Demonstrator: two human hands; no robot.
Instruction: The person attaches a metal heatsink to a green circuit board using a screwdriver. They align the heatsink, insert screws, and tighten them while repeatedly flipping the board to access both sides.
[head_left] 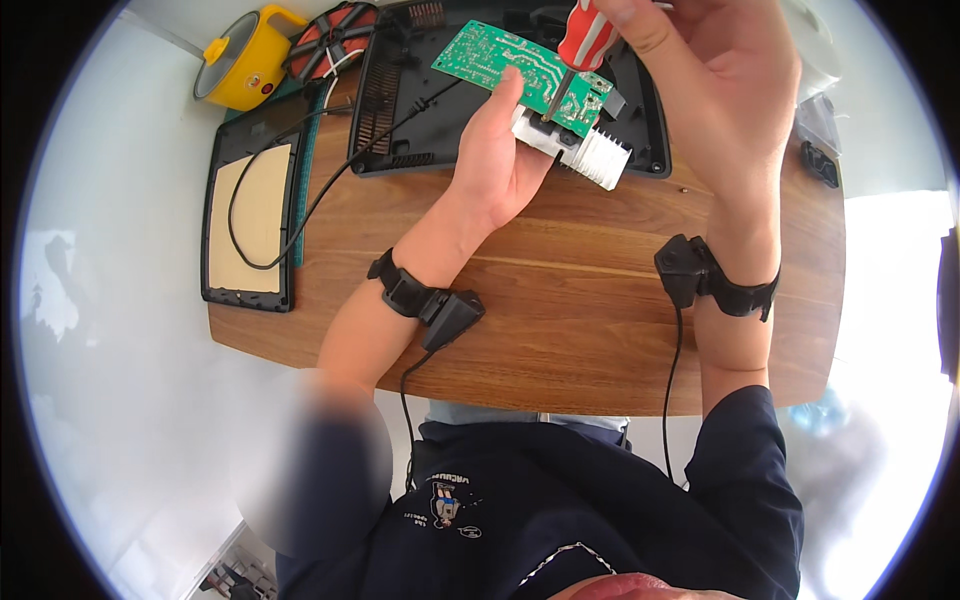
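Left hand (490,165): clamped on the board, thumb against its green face, the other fingers mostly hidden beneath.
Right hand (725,75): gripped the screwdriver's handle, apart from the left hand.
Screwdriver (582,45): red and white, slanted down to the left, its tip by the board's near edge; whether it touched a screw could not be told.
Board (500,62): held tilted over the black shell, a silver finned heat sink (606,160) along its near side.
Shell (405,125): lay on the far part of the wooden table (560,320).
Cable (338,199): black, looped across a cream panel (248,225) at left.
Far left corner: a yellow pot (238,72) stood there.
Wrists: each wore a black strap.
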